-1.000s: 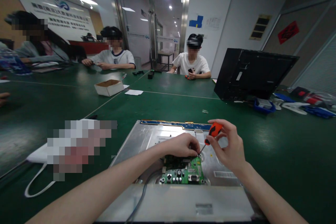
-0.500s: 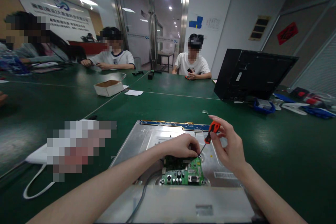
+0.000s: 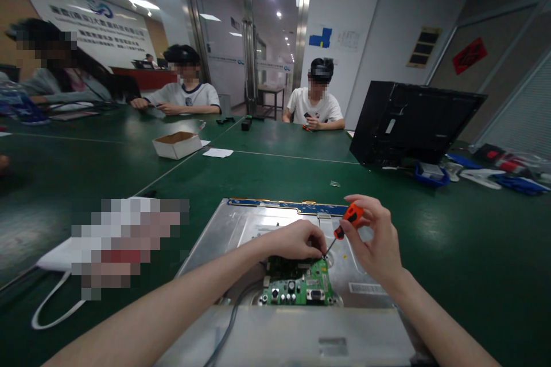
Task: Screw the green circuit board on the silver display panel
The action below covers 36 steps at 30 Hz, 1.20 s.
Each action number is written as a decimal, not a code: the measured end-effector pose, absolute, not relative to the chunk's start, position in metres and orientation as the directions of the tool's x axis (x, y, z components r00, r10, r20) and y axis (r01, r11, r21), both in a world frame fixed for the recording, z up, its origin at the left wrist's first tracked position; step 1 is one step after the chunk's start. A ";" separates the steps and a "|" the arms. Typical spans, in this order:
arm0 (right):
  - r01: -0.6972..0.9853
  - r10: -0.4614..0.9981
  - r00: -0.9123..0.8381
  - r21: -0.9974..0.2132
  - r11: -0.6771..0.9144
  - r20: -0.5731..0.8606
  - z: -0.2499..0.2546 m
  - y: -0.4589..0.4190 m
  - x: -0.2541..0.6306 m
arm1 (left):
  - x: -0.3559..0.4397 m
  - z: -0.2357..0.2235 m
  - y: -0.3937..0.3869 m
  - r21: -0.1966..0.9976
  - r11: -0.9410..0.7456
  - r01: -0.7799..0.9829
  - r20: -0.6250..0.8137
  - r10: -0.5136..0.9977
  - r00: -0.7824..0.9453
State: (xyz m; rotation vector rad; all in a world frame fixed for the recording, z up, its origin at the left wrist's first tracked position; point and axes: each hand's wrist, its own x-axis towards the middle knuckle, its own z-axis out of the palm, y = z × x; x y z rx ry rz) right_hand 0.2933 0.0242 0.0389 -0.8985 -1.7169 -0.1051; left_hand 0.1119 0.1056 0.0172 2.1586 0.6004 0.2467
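Note:
My right hand (image 3: 376,235) grips an orange and black screwdriver (image 3: 353,215) by the handle, thumb on one side and fingers on the other. Its shaft slants down to the upper right corner of a green circuit board (image 3: 297,289). At the tip, the fingertips of my left hand (image 3: 301,239) are pinched together; whatever lies between them is too small to make out. The board sits on the silver metal back of a display panel (image 3: 241,330). My left hand and wrist cover part of the panel behind the board.
A grey cable (image 3: 232,321) runs across the panel's front left. A blue strip board (image 3: 284,205) lines its far edge. Beyond stand a black monitor housing (image 3: 413,120), a blue tray (image 3: 431,176) and an open box (image 3: 176,146). Other people sit across the green table (image 3: 267,175).
My right hand's fingers have shifted on the screwdriver's handle, which leans slightly more to the right. The tip stays at the board's corner, and my left hand keeps its pinch there.

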 end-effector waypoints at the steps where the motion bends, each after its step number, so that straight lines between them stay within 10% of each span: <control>1: 0.623 0.505 -0.084 -0.350 0.699 0.859 0.040 0.024 0.294 | 0.112 0.017 0.105 0.789 -0.519 0.330 -0.033 0.501 0.865; 36: 0.597 0.541 -0.036 -0.416 0.686 0.840 0.034 0.025 0.293 | 0.113 0.020 0.105 0.783 -0.514 0.351 -0.048 0.512 0.857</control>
